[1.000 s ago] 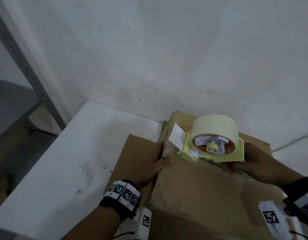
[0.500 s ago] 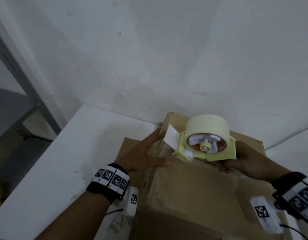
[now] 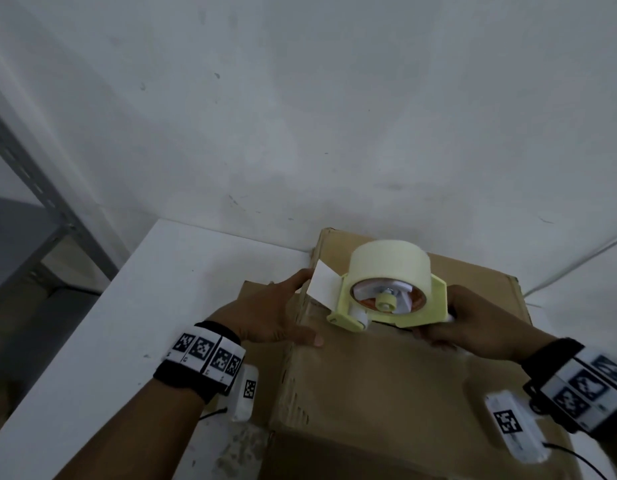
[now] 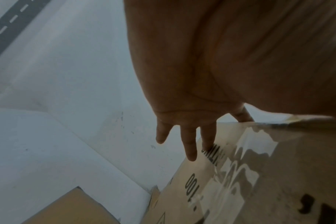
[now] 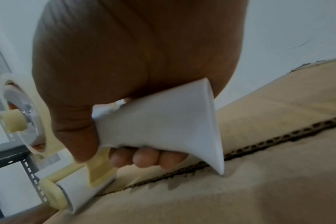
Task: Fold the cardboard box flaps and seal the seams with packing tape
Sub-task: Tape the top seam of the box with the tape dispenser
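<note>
A brown cardboard box (image 3: 386, 386) sits on the white table with its top flaps folded shut; the centre seam (image 5: 259, 144) shows as a dark gap. My right hand (image 3: 473, 323) grips the white handle (image 5: 157, 121) of a pale yellow tape dispenser (image 3: 393, 299) carrying a cream tape roll (image 3: 390, 261). Its roller (image 5: 73, 192) rests on the box top near the left end of the seam. My left hand (image 3: 272, 317) lies with straight fingers (image 4: 190, 145) against the box's left side, thumb on the top edge. Old clear tape (image 4: 236, 166) shines on that side.
The white table (image 3: 137, 323) extends left of the box, up to a white wall (image 3: 300, 116). A flat piece of cardboard (image 3: 262, 375) lies under my left wrist beside the box. A grey metal shelf frame (image 3: 40, 202) stands to the left. A white cable (image 3: 577, 261) runs at the right.
My left hand slid further along the box's left side toward the far corner. The dispenser, still in my right hand, sits slightly lower on the box top.
</note>
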